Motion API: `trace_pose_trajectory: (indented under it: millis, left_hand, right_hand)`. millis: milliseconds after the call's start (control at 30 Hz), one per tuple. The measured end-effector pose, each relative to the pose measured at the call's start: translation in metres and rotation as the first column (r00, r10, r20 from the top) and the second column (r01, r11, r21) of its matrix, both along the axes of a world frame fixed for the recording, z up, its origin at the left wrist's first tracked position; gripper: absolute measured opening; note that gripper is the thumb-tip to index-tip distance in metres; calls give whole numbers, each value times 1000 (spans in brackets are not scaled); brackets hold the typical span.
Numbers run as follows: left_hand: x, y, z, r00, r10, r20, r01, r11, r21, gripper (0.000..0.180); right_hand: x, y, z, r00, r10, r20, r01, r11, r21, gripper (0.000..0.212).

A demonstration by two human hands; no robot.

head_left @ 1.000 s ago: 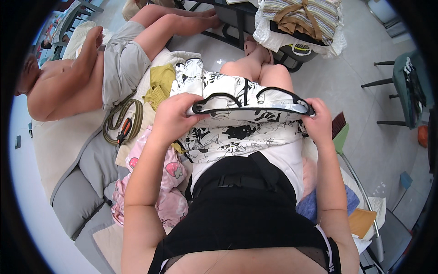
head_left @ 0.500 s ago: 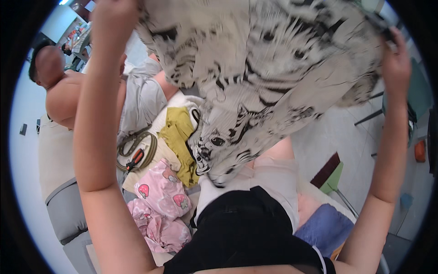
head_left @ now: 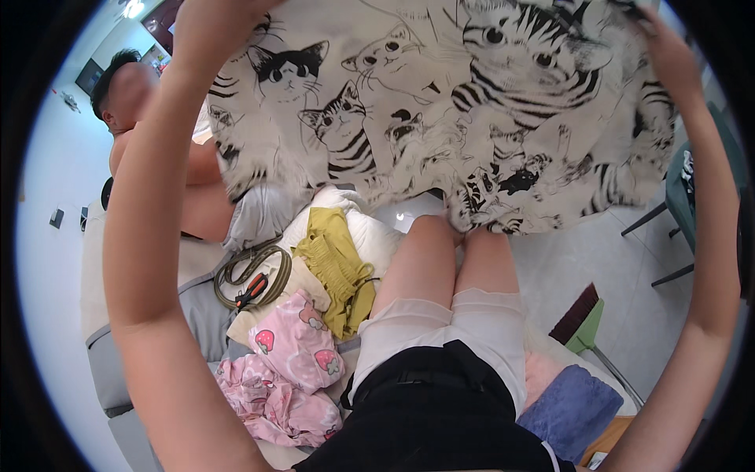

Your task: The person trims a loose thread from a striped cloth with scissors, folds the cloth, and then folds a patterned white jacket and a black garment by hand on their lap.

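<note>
A cream cloth printed with black-and-white cats hangs spread out in front of me, its lower edge just above my knees. My left hand grips its upper left corner, the fingertips partly cut off by the picture's upper edge. On the opposite upper corner, my right hand is closed around the fabric. Both arms are raised and stretched wide. Whether the cloth is a garment or a plain piece cannot be made out. Beside my left thigh lie an olive-yellow garment and pink strawberry-print fabric, crumpled.
A shirtless person in light shorts sits at the left on the sofa. Near them lie a coiled olive strap and an orange-and-black tool. At right are a blue folded cloth, a green broom and a dark green chair.
The cat-print cloth has swung up and away from my lap and now hangs flatter and wider. My hands have stayed on its corners. The other person's head has turned.
</note>
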State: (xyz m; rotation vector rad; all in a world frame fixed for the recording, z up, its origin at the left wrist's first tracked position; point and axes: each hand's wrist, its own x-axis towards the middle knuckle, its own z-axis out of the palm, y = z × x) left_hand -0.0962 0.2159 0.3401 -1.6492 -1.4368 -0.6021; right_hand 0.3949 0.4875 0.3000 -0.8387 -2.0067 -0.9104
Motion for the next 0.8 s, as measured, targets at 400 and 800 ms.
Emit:
trace_pose_trajectory:
  millis: [400, 800]
  left_hand:
    - [-25, 3, -24, 966, 256, -39, -259, 956, -140, 17]
    - [-27, 28, -45, 707, 22, 707, 110, 984, -140, 18]
  right_hand:
    - [-34, -15, -24, 977, -158, 142, 188, 954, -234, 35]
    - [-35, -19, -34, 989, 98, -114, -138, 888, -439, 37]
